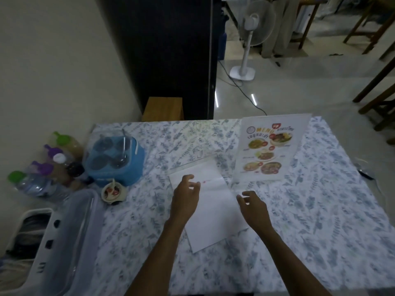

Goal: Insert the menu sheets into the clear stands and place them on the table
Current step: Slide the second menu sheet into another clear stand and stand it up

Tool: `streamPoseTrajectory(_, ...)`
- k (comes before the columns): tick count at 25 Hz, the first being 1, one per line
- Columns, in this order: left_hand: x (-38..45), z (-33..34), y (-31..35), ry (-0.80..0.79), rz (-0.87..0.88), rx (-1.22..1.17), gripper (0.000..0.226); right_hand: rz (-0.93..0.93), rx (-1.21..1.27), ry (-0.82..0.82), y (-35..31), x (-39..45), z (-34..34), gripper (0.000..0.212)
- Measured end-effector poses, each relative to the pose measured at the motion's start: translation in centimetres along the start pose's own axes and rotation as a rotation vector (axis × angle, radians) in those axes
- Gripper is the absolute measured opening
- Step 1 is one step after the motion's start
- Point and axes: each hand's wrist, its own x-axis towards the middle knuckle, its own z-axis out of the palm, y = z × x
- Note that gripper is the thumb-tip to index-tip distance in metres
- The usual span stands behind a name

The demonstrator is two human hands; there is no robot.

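Note:
A white menu sheet (213, 218) lies face down on the floral tablecloth (320, 210), its far end under a clear stand (196, 165) lying flat. My left hand (186, 199) hovers over the sheet's left edge with fingers spread. At the sheet's right edge, my right hand (254, 207) also has its fingers apart and holds nothing. A filled stand with a colourful menu (268, 149) stands upright at the back right of the table.
A blue condiment caddy (115, 161) and a small sauce cup (112, 191) sit at the left. Several bottles (49, 167) and a white basket with a clear lid (64, 238) crowd the left edge. A black cabinet, a fan and wooden chairs stand beyond.

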Motion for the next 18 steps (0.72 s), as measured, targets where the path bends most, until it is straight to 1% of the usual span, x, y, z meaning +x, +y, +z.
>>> streamPoseTrajectory(2, -1.2, 0.0, -3.4, -0.024, -0.08, 0.053, 0.034, 0.028, -0.078, -0.018, 0.7, -0.6, 2.2, 0.041)
streamPoseTrajectory(5, -3.5, 0.7, -7.8, -0.123, -0.249, 0.107, 0.042, 0.079, -0.233, -0.035, 1.6, -1.8, 4.6, 0.044)
streamPoseTrajectory(7, -4.5, 1.4, -8.8, -0.155, -0.308, 0.128, 0.046, 0.109, -0.311, 0.02, 1.7, -2.3, 5.2, 0.046)
streamPoseTrajectory(9, -4.8, 1.7, -9.0, -0.153, -0.322, 0.137, 0.044, 0.178, -0.33, 0.06, 1.3, -2.5, 5.6, 0.049)
streamPoseTrajectory(12, -4.6, 1.3, -8.9, -0.147, -0.322, 0.138, 0.043, 0.254, -0.213, 0.018, 0.8, -2.3, 5.5, 0.051)
streamPoseTrajectory(14, -4.5, 0.2, -8.4, -0.092, -0.323, 0.112, 0.042, 0.284, -0.085, -0.024, 0.1, -2.2, 4.4, 0.05)
streamPoseTrajectory(16, -4.1, -1.5, -7.2, -0.01, -0.313, 0.076, 0.035, 0.247, -0.021, 0.003, -1.2, -2.5, 2.4, 0.043)
streamPoseTrajectory(18, -4.0, -3.5, -5.1, 0.067, -0.283, 0.019, 0.026, 0.163, 0.007, 0.047, -3.3, -3.3, -0.2, 0.034)
